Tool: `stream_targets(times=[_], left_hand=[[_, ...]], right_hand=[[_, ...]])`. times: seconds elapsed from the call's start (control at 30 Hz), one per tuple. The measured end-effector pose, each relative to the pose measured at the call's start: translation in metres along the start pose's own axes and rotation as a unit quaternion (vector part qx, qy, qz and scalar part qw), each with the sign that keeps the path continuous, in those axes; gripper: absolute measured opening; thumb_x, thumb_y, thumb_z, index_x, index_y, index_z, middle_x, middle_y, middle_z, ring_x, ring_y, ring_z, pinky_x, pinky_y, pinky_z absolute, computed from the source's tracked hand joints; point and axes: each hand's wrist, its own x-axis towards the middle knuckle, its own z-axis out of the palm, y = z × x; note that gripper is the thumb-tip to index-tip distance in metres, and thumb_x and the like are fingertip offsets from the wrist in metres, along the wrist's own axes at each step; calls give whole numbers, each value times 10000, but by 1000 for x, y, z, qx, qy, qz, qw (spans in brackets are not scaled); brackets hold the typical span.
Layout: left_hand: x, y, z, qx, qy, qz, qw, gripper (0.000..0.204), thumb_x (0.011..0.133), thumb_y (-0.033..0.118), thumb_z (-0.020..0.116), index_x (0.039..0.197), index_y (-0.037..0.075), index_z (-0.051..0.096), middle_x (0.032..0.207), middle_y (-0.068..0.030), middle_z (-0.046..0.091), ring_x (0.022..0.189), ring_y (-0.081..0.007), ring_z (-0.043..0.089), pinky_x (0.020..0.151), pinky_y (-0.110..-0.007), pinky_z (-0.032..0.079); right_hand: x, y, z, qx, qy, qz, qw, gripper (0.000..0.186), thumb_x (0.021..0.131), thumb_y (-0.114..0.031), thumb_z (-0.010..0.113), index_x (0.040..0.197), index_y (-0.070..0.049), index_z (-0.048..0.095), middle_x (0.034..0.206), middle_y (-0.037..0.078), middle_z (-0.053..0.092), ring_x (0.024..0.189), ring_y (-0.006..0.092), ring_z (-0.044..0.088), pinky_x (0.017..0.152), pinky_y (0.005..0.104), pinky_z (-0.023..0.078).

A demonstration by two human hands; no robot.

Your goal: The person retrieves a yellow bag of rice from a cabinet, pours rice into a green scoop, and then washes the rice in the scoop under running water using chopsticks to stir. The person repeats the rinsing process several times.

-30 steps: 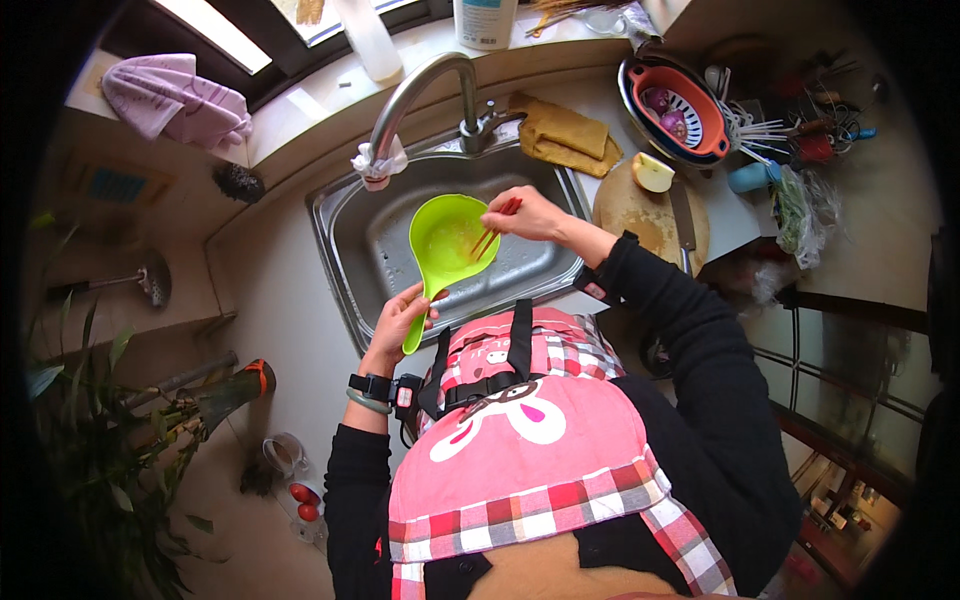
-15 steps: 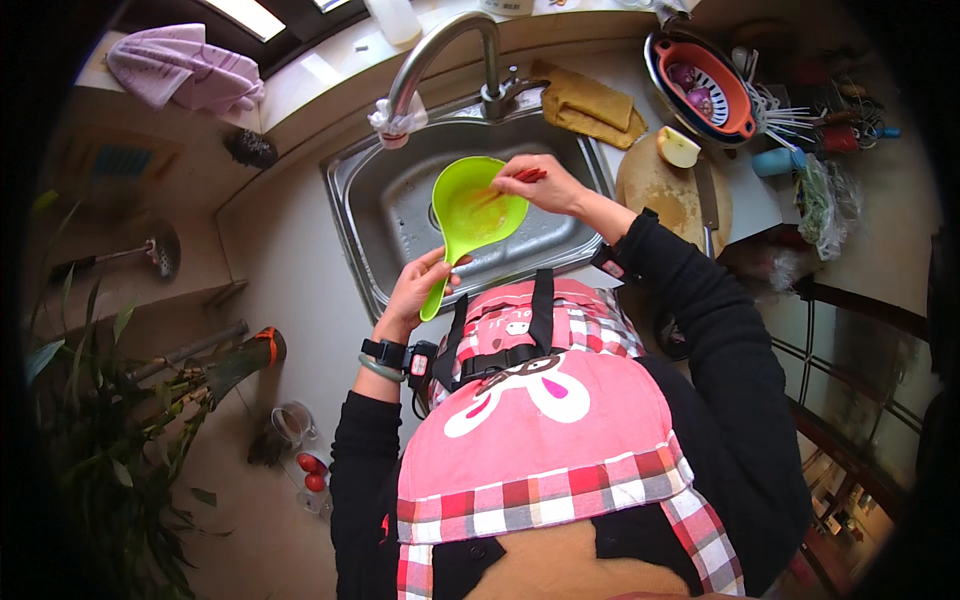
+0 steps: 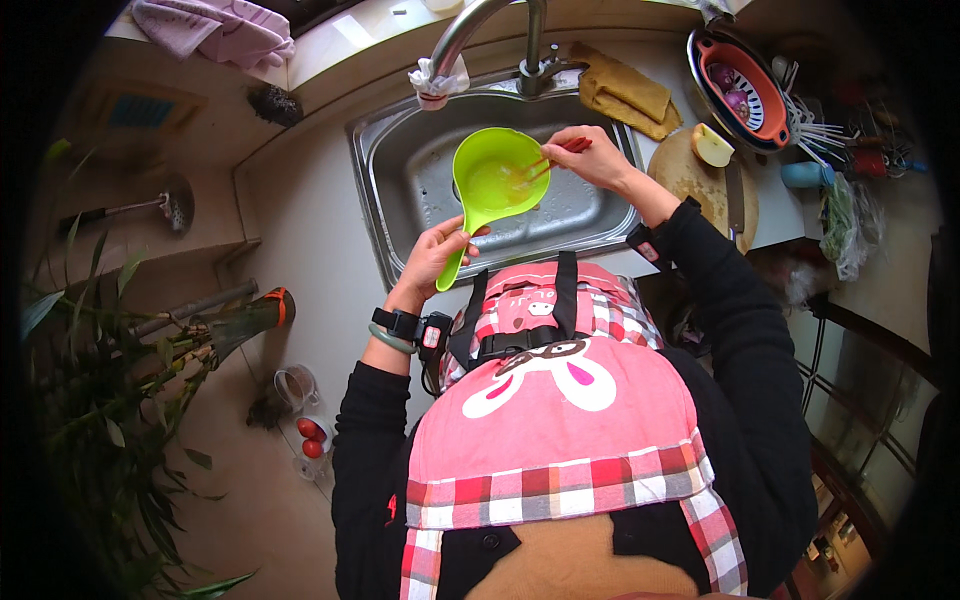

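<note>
Over the steel sink point(image 3: 405, 170), my left hand point(image 3: 430, 260) is wrapped round the handle of a bright green, long-handled bowl point(image 3: 485, 165). A little pale yellow, frothy liquid point(image 3: 518, 183) lies inside, toward the bowl's right side. My right hand point(image 3: 592, 160) grips red-ended chopsticks point(image 3: 575, 146), their tips down in the liquid. The grip of the right fingers is partly hidden by the back of the hand.
A curved faucet point(image 3: 455, 45) arches over the sink's back edge. To the right are a brown cloth point(image 3: 625, 90), a round cutting board point(image 3: 690, 180) with a cut pale piece point(image 3: 711, 146) and knife point(image 3: 736, 200), and an orange colander point(image 3: 778, 120). Leafy plants point(image 3: 110, 400) stand left.
The whole scene has shifted right and slightly up in view. The chopsticks have moved within the bowl toward its right side, and the liquid has swirled there. Both hands keep their holds.
</note>
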Motion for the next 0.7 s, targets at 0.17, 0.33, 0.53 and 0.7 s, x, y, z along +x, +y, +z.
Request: stream_targets(times=[0.17,0.33,0.53,0.7], left_hand=[[1,-2,0,-15,-27,-3,1000,464,902,121,521,1318,-32,385,1162,-148,574,759,-55,560,624,-159,507],[-1,0,-3,-3,9,5,1000,459,903,119,516,1316,-33,387,1165,-146,571,764,-50,555,620,-157,505],[1,0,0,0,-19,1,1000,463,903,117,513,1323,-25,382,1167,-135,573,760,-49,557,628,-155,503],[1,0,-1,10,16,5,1000,463,905,122,513,1324,-25,382,1163,-139,576,760,-54,560,638,-159,499]], right_hand=[[1,-2,4,90,-41,-36,994,136,828,-129,647,883,-7,672,770,96,660,677,119,623,629,238,499],[4,-1,4,-27,9,-17,999,140,816,-130,656,883,-10,679,757,100,650,663,109,614,626,242,495],[5,-5,3,37,16,-92,995,155,818,-148,663,872,-3,670,765,94,665,672,95,615,629,235,492],[3,-2,-1,-15,-3,52,999,143,820,-146,661,874,-15,678,733,80,661,658,84,596,623,228,479]])
